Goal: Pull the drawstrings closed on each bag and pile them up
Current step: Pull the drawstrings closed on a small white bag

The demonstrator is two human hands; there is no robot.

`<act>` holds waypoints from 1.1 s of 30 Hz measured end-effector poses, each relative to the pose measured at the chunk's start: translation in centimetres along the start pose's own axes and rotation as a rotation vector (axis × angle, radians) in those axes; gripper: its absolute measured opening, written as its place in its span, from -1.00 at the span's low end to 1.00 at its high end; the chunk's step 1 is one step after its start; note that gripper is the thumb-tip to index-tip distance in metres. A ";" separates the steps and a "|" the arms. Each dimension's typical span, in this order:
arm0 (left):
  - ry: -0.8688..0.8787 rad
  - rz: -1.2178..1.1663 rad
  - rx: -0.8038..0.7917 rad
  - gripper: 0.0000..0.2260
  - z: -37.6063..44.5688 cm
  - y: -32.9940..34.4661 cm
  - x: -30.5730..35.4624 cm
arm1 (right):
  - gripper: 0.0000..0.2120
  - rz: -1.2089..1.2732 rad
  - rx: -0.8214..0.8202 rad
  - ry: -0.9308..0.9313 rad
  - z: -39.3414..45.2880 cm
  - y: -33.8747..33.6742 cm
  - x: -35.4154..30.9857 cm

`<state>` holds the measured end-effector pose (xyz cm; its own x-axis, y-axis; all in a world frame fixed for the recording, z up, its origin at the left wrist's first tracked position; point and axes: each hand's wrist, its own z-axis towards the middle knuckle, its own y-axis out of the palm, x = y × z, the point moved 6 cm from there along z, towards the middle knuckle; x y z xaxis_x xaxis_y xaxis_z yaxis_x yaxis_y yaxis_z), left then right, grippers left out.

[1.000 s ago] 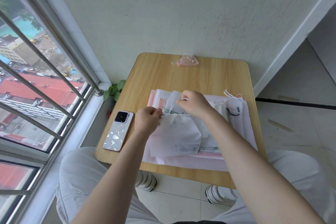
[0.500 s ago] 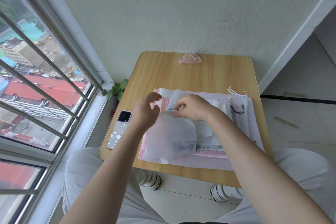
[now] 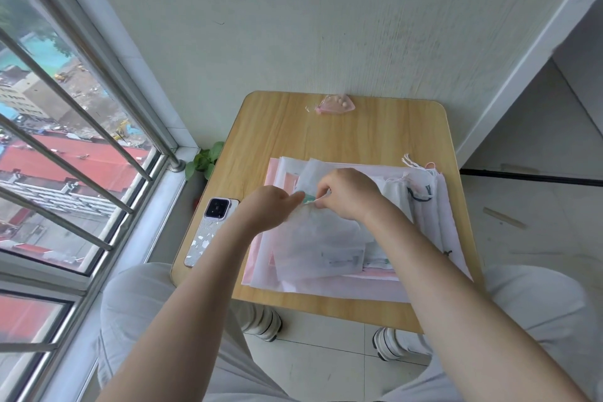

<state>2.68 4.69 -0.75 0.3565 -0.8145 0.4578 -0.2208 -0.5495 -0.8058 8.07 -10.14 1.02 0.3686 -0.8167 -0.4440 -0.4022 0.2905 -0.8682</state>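
Two hands meet over a small wooden table [image 3: 280, 137] in the head view. Left hand [image 3: 269, 206]: fingers curled, pinching the near-left part of the mouth of a white translucent drawstring bag [image 3: 321, 245]. Right hand [image 3: 349, 194]: fingers curled, pinching the same bag's mouth just to the right, at a short green drawstring [image 3: 308, 200] that shows between the two hands. The hands almost touch each other.

The bag lies on top of a flat layer of white and pink bags [image 3: 355, 287] that covers the near half of the table. Its closed bottom end points toward the near edge.

A pile of white bags [image 3: 424, 192] with loose cords lies at the right side of the table, just beside the right hand. Whether their mouths are fully drawn cannot be told.

A small pink pouch [image 3: 336, 104] lies at the far edge, against the wall, well apart from the hands. A phone [image 3: 210, 228] lies face down at the left edge. A green plant [image 3: 205, 161] shows below the table's left side, by the window sill.
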 end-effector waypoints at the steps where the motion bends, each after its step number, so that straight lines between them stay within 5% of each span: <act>1: -0.012 -0.087 -0.011 -0.54 -0.3 -0.2 -0.2 | -0.87 -0.025 0.004 0.005 -0.1 -0.1 -0.2; 6: 0.004 -0.663 -0.105 -0.72 -1.4 -0.4 -0.6 | -0.88 -0.068 0.023 0.049 -0.7 0.1 -0.5; 11: 0.118 -0.830 -0.122 -0.77 -1.4 0.4 0.7 | -0.84 -0.108 0.045 0.045 -1.0 0.4 -1.0; 14: 0.161 -0.841 -0.119 -0.78 -1.3 1.2 1.3 | -0.73 -0.078 0.054 0.040 -1.0 0.5 -0.8; 20: 0.047 -0.604 0.159 -0.79 -0.1 1.1 0.8 | -0.82 0.110 -0.012 -0.001 -0.3 0.5 0.4; 24: 0.041 -0.444 0.131 -0.69 0.2 1.1 1.9 | -0.72 0.219 0.040 0.012 0.2 -0.4 1.2; 29: 0.218 -0.325 0.060 -0.64 -0.3 1.1 3.1 | -0.79 0.735 0.023 0.041 -0.3 -1.5 0.1; 31: 0.176 -0.413 0.069 -0.75 -0.3 1.0 2.5 | -0.83 1.013 0.038 -0.052 -0.4 -1.7 -0.7; 33: 0.087 -0.580 0.040 -0.76 -0.3 1.1 1.9 | -0.67 1.125 0.086 -0.135 -0.4 -1.9 -0.7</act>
<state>2.84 2.52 -0.69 0.3323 -0.3963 0.8559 0.0230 -0.9038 -0.4274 8.20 -10.33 3.04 -0.0760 -0.0116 -0.9970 -0.5048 0.8628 0.0285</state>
